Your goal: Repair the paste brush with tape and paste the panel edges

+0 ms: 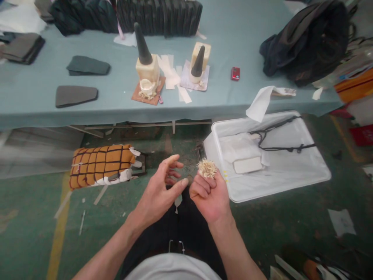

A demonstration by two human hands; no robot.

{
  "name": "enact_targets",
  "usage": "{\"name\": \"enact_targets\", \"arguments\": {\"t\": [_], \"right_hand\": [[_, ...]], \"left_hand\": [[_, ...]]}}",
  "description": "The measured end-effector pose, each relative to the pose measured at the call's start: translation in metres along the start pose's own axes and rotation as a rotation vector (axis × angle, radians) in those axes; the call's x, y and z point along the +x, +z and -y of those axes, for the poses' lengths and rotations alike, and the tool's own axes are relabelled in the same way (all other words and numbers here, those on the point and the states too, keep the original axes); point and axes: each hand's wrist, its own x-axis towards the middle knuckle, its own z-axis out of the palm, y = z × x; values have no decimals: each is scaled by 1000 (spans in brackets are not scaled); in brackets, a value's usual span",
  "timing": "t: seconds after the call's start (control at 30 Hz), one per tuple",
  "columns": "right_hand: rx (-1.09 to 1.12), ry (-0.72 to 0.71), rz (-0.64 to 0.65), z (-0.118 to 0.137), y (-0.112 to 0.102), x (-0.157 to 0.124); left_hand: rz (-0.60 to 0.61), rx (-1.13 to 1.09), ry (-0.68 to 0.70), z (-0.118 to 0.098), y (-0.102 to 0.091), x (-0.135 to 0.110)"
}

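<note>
My right hand is closed in a fist around a tight bundle of thin pale sticks, whose tips stick up above my fingers. Just to its left, my left hand is held with fingers apart and slightly curled, the thumb reaching toward the right hand; nothing shows in it. Both hands hover above my lap, over my dark trousers. A white plastic bin sits on the floor right beside my right hand.
A grey-blue table stands ahead with two wooden blocks topped by dark cones, dark cut fabric pieces, a row of dark stacked pieces, a red small object and a black bag. An orange checked stool stands at left.
</note>
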Motion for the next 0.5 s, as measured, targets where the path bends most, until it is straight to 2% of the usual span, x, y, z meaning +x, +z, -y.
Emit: {"name": "enact_targets", "arguments": {"t": [0.17,0.3,0.4,0.47,0.5], "right_hand": [[-7,114,-6,8,-2,-4],[19,190,-62,8,-2,-5],[-74,275,-116,1,-1,-5],[-155,332,-98,-4,-2,-7],[-184,355,-73,-5,-3,-9]], "left_hand": [[118,-81,32,-8,19,1],[110,-226,32,-10,37,2],[140,-296,-137,-14,48,-1],[161,-320,-249,-18,54,-4],[148,-318,-254,-20,55,-5]]}}
